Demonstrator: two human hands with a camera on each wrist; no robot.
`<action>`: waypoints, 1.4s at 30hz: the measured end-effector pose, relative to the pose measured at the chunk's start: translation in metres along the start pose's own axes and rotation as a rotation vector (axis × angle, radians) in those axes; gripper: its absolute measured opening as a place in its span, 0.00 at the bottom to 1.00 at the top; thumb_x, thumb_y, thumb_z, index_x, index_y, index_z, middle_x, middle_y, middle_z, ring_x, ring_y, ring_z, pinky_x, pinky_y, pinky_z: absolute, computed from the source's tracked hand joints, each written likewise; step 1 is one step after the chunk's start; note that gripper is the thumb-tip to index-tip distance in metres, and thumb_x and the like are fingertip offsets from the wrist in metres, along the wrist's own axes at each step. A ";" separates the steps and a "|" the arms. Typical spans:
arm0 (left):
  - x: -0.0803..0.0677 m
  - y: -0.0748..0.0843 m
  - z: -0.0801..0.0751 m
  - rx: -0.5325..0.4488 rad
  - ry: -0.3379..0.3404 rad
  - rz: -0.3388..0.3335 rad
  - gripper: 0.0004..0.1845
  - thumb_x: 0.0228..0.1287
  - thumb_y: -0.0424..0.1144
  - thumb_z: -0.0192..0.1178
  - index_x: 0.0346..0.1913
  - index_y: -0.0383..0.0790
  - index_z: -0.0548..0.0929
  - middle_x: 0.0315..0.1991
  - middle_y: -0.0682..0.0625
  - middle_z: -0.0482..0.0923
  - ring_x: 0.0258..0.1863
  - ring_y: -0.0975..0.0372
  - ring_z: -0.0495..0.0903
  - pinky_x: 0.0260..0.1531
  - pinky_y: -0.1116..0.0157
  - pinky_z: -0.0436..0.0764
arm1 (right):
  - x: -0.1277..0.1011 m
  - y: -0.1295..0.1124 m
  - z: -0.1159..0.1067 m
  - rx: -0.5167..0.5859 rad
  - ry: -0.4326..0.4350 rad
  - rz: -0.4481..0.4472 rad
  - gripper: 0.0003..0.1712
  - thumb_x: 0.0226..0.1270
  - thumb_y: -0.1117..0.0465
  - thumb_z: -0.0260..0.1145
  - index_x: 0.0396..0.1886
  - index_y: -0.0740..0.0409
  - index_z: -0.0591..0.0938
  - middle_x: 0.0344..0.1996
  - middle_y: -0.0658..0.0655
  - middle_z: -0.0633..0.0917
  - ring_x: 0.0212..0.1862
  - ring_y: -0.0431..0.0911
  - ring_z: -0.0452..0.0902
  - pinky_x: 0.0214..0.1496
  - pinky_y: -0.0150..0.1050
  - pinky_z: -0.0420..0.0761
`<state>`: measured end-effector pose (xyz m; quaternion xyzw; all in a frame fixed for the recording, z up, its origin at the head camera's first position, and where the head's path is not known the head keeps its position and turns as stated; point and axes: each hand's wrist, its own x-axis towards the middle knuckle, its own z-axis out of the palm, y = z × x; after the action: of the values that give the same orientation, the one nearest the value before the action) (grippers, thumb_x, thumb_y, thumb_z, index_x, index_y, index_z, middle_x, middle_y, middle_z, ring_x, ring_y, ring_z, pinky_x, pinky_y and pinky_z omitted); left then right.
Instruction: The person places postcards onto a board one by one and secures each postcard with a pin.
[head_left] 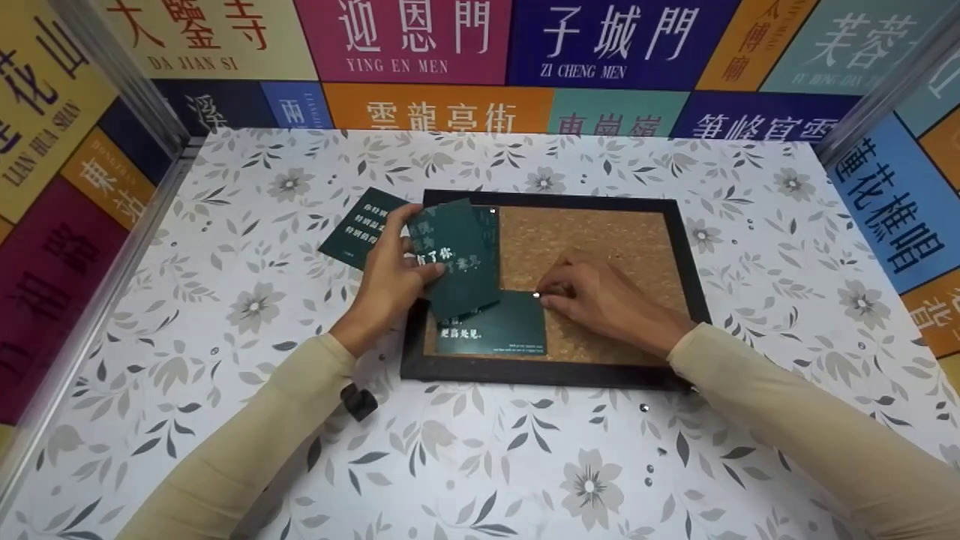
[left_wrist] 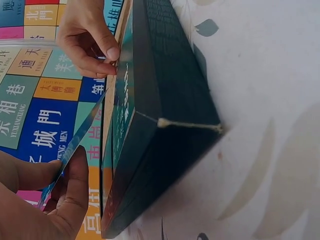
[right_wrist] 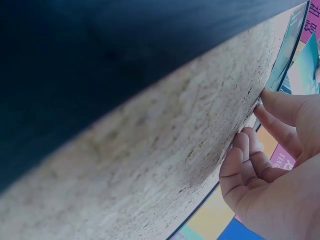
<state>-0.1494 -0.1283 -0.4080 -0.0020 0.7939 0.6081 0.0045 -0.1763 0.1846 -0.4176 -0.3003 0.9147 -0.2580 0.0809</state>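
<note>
A black-framed cork board [head_left: 600, 232] lies on the table. My left hand [head_left: 390, 270] pinches a dark green printed card [head_left: 461, 289] at its left edge, tilted over the board's left side. In the left wrist view this held card [left_wrist: 80, 135] shows nearly edge-on. Below it, another green card [head_left: 510, 334] lies flat on the cork. My right hand [head_left: 600, 296] pinches a small shiny pushpin [head_left: 536, 295] at that card's upper right corner. Behind the held card, a further green card [head_left: 491, 251] is partly hidden, a silver pin [head_left: 493, 211] at its top right corner.
Another green card [head_left: 351, 232] lies on the floral tablecloth [head_left: 187, 300], left of the board and partly behind my left hand. Several small pins, one being a silver pin [head_left: 644, 408], lie in front of the board. Panels with printed characters [head_left: 420, 45] stand around the table.
</note>
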 end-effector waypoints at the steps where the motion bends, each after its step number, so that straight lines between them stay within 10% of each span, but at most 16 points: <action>1: 0.001 0.000 0.000 -0.001 0.000 0.002 0.48 0.68 0.19 0.70 0.84 0.51 0.63 0.48 0.39 0.85 0.32 0.56 0.87 0.26 0.62 0.86 | 0.000 0.000 0.000 -0.001 0.001 -0.001 0.09 0.79 0.59 0.74 0.52 0.55 0.95 0.47 0.53 0.86 0.49 0.48 0.80 0.49 0.46 0.79; 42: 0.025 -0.007 0.014 -0.027 -0.003 0.004 0.47 0.69 0.19 0.69 0.84 0.47 0.62 0.54 0.35 0.87 0.33 0.54 0.89 0.24 0.62 0.88 | -0.003 -0.002 -0.001 -0.017 0.016 -0.026 0.09 0.78 0.60 0.75 0.52 0.55 0.95 0.47 0.53 0.85 0.49 0.48 0.79 0.50 0.45 0.78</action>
<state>-0.1741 -0.1166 -0.4183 0.0006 0.7854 0.6189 0.0044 -0.1735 0.1857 -0.4159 -0.3109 0.9134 -0.2540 0.0674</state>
